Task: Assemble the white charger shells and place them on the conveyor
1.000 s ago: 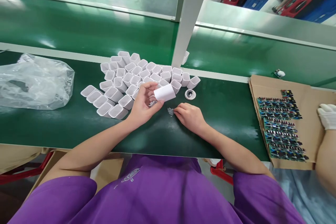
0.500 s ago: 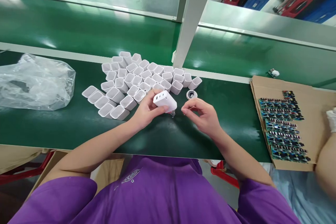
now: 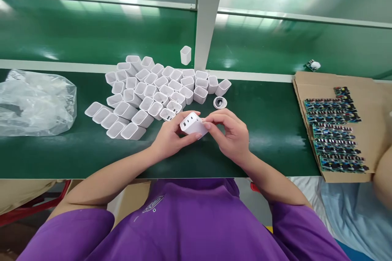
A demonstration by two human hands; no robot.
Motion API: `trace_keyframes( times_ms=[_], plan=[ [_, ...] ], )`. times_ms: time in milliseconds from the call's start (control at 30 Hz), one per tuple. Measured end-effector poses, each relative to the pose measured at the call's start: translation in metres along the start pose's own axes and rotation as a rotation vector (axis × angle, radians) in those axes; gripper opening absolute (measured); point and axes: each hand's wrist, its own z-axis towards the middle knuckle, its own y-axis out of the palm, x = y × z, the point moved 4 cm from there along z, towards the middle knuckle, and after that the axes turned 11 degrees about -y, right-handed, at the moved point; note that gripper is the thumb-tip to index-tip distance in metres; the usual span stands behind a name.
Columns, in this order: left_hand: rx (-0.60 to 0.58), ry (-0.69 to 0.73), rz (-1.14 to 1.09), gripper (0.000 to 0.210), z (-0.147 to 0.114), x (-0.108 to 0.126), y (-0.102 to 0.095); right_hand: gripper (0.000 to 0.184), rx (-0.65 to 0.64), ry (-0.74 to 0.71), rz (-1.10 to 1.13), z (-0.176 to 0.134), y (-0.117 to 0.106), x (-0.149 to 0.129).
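My left hand (image 3: 171, 136) is wrapped round a white charger housing (image 3: 192, 124), its port end tilted up with several dark slots showing. The thumb and forefinger of my right hand (image 3: 228, 132) are pinched together at the right edge of that port end. What they pinch, if anything, is too small to make out. Just beyond my right hand lies a small round white ring-shaped item (image 3: 219, 102) with a dark centre. To the left and behind, several white charger housings (image 3: 142, 118) stand in a close group, open ends up.
A clear plastic bag (image 3: 36, 102) lies at the left. On the right, a cardboard sheet (image 3: 372, 130) carries rows of circuit boards (image 3: 339, 144). One white housing (image 3: 185, 55) stands by the post (image 3: 208, 16). Another person's arm (image 3: 384, 175) shows at the right edge.
My right hand has moved left, from apart to the port end of the charger housing. My left hand keeps its hold. The camera view has shifted, bringing the housing by the post into sight.
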Motion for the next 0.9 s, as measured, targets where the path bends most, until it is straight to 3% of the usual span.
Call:
trace_keyframes(
  times_ms=[333,900],
  plan=[
    [0.097,0.048,0.226,0.053,-0.003,0.001,-0.002,0.012,0.033,-0.088,-0.086,-0.004,0.001,-0.003],
    [0.137,0.079,0.338,0.058,-0.006,0.000,-0.003,0.017,0.060,-0.180,-0.247,-0.012,0.005,-0.002]
  ],
)
